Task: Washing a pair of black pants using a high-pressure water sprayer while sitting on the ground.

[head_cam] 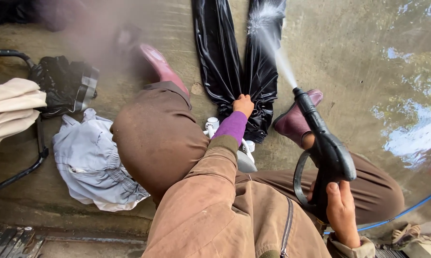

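Observation:
A shiny black pair of trousers lies spread on the wet concrete floor in front of me. My left hand, in a purple cuff under a brown sleeve, presses down on its near end. My right hand grips the handle of a black spray gun. The gun's nozzle points away from me and a white water jet strikes the right leg of the trousers. My pink rubber boots stand on either side of the garment.
A crumpled grey garment lies on the floor at my left, with a black bundle and a beige cloth beyond it. A blue hose runs at the right. A white object sits between my knees. Puddles cover the right floor.

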